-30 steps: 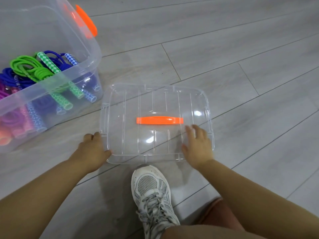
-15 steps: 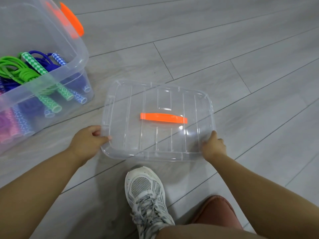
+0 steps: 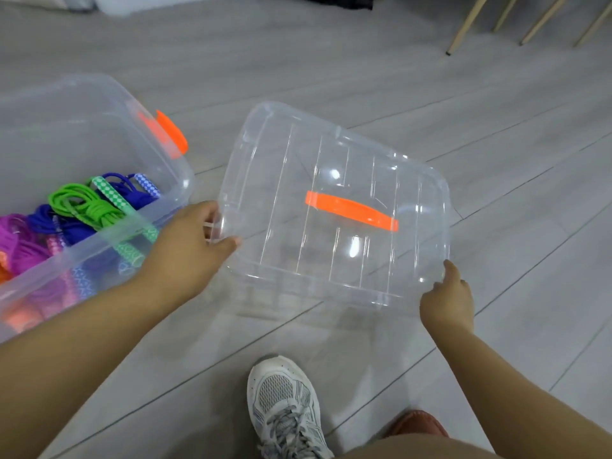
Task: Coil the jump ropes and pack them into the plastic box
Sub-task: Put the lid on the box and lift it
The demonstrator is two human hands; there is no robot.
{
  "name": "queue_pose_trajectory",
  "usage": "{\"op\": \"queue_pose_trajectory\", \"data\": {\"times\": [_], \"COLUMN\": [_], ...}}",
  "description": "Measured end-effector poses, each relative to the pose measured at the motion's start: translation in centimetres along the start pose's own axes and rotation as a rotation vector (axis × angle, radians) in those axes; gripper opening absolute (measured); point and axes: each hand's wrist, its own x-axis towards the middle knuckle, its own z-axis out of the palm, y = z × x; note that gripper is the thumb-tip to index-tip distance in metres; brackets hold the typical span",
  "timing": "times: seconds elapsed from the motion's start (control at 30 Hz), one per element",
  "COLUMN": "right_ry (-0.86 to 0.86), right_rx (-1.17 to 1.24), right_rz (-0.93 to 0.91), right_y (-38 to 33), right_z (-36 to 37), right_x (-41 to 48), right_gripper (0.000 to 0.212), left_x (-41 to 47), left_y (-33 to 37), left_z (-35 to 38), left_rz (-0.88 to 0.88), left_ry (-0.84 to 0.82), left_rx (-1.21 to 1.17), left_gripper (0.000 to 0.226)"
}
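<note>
A clear plastic lid [image 3: 284, 180] with an orange handle [image 3: 351, 211] hangs tilted above the floor, held between both hands. My left hand [image 3: 188, 250] grips its left edge, thumb on top. My right hand [image 3: 447, 299] grips its near right corner. To the left stands the clear plastic box [image 3: 99, 114] with an orange latch [image 3: 172, 134]. Inside it lie coiled jump ropes: a green one [image 3: 82, 207], a blue one [image 3: 126, 190] and a purple one [image 3: 16, 240], with checkered handles.
Grey plank floor [image 3: 496, 160] spreads all around. My white sneaker [image 3: 284, 405] is at the bottom centre. Wooden chair legs [image 3: 470, 21] stand at the far right.
Both hands have lifted the lid off the floor and tilted it, carrying it up and slightly toward the box. The view has pulled back, showing more floor.
</note>
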Motion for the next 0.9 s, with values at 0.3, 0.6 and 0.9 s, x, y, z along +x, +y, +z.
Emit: {"op": "queue_pose_trajectory", "data": {"times": [0.3,0.6,0.9], "right_ry": [0.062,-0.049,-0.133], "right_rx": [0.044,-0.089,-0.253], "right_rz": [-0.401,-0.835,-1.025], "right_y": [-10.5,-22.9,-31.9], "right_z": [-4.2,-2.2,3.8], "right_x": [-2.8,-8.4,-12.9], "right_gripper": [0.048,0.048,0.054], "left_x": [-2.7,-9.4,-11.6], "left_y": [2.7,-5.7,-12.8], "left_z": [-12.5,-21.4,-25.2], "left_rz": [0.015,-0.39,-0.65], "left_ry": [0.21,0.35,0.474], "left_rx": [-0.027,0.057,0.06], "left_gripper": [0.02,0.021,0.021]}}
